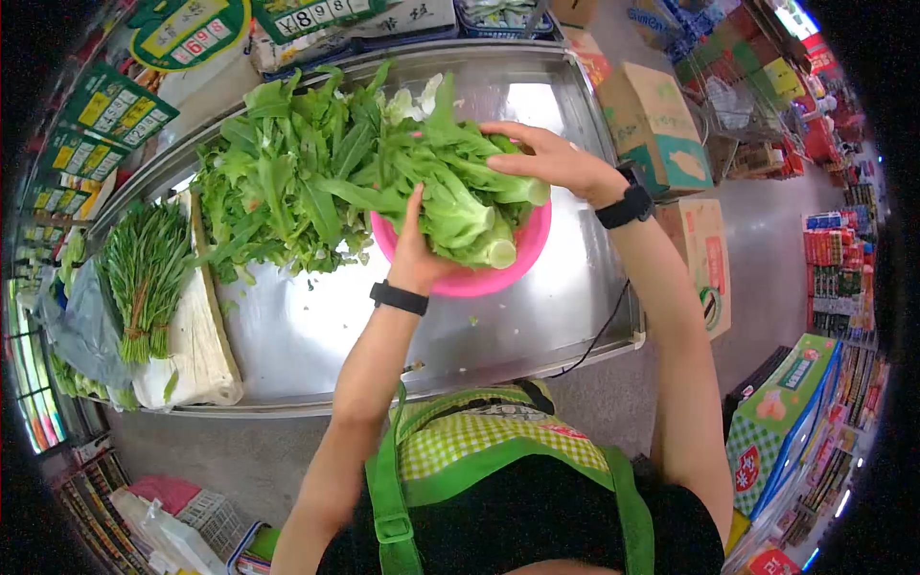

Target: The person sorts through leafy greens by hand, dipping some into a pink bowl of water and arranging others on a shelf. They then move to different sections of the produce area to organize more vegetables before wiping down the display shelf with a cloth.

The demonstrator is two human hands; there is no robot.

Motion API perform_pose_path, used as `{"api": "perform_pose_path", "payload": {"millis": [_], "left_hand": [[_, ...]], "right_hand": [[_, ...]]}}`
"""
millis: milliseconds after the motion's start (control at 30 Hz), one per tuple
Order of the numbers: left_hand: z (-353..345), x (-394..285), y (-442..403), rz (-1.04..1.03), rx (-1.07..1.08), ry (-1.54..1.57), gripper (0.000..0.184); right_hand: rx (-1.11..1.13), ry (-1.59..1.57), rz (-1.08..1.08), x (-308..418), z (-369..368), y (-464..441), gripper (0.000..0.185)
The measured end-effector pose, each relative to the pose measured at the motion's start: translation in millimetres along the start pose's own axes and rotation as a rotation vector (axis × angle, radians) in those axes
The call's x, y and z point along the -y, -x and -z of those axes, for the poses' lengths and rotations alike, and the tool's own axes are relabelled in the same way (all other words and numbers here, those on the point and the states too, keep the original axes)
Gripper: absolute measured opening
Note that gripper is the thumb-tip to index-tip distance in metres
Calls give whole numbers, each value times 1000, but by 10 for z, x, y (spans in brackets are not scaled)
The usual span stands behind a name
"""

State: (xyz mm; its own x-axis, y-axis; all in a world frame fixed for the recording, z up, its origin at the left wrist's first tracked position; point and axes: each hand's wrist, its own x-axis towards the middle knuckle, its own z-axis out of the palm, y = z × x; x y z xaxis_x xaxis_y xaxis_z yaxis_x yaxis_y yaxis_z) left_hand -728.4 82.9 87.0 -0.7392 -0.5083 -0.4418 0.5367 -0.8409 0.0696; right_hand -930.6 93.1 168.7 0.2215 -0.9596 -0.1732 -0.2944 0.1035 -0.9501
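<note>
Several heads of green leaf lettuce [458, 206] with pale cut stem ends lie bunched over a pink basin [467, 284]. My left hand [416, 257] grips the bunch from the left side, its thumb up along the leaves and its other fingers hidden beneath. On the far right side, my right hand [554, 161] curls round a lettuce head, thumb and fingers apart on either side. Left of the basin spreads a large heap of loose lettuce leaves [287, 172], touching the bunch.
The basin stands on a steel counter [316, 335] with a raised rim. At its left end lie a tied bundle of slender greens [146, 278] and a white board [203, 316]. Price signs [190, 36] line the far side. Cardboard boxes [661, 125] stand to the right.
</note>
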Motion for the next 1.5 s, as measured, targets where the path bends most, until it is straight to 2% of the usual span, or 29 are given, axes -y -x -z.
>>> {"api": "perform_pose_path", "payload": {"millis": [67,100,200,300,333,400,467,533,600,667,700,733,800,833,867,933,1000,1067,1100,1133,1233,1267,1333,1367,1400,1433,1500], "left_hand": [[19,117,83,88,69,93,55],[121,170,57,110,170,100,57],[76,354,251,140,171,186,60],[52,474,450,134,294,223,61],[-44,478,558,111,189,261,62],[-14,527,537,62,188,275,63],[-123,461,601,29,5,132,64],[-105,429,564,181,191,367,66],[-109,464,586,0,185,246,63],[-165,491,608,31,269,334,61],[-159,541,533,-2,257,272,63],[-109,554,396,87,308,358,62],[-71,567,326,225,260,448,60],[-127,539,335,212,271,441,60],[-150,566,369,187,244,429,59],[-168,603,456,164,212,413,59],[-173,661,479,-26,284,316,59],[-63,724,358,0,292,291,62],[-82,709,371,83,260,367,63],[-103,674,377,167,227,439,64],[-109,640,497,135,243,388,65],[-102,642,526,108,268,376,64],[17,629,534,150,298,385,64],[74,597,562,172,257,374,64],[98,527,609,192,215,357,64],[131,477,661,167,321,354,63],[198,345,873,166,296,346,61]], "right_hand": [[14,-54,-17,159,-68,44,50],[-1,59,-74,229,-89,74,49],[87,153,-101,359,-173,123,47],[70,153,-17,455,-263,213,46],[37,126,-31,455,-289,215,45],[19,8,-156,478,-320,155,42],[31,21,-174,371,-331,103,40],[-64,203,-98,389,-385,152,41],[-61,91,-140,607,-355,329,41],[-69,-198,-89,477,-315,309,43],[-76,-163,-175,406,-249,260,43],[-63,-162,-166,297,-223,238,43],[-100,275,-199,213,-221,195,42],[-91,259,-66,253,-219,225,43],[-83,263,-61,298,-217,294,43],[-136,-203,-83,460,-280,432,43],[-174,-276,-72,473,-299,441,41],[-125,20,-152,373,-278,339,43],[-116,72,-99,341,-317,320,42],[-120,74,-91,364,-304,327,42],[-217,-207,-42,535,-437,488,42],[-231,-206,-53,522,-452,478,42],[-223,82,-122,432,-466,400,43],[-241,53,-119,277,-488,344,44],[-276,206,-76,424,-624,409,44],[-254,151,-104,477,-693,392,43],[-230,98,-143,595,-904,399,43]]}}
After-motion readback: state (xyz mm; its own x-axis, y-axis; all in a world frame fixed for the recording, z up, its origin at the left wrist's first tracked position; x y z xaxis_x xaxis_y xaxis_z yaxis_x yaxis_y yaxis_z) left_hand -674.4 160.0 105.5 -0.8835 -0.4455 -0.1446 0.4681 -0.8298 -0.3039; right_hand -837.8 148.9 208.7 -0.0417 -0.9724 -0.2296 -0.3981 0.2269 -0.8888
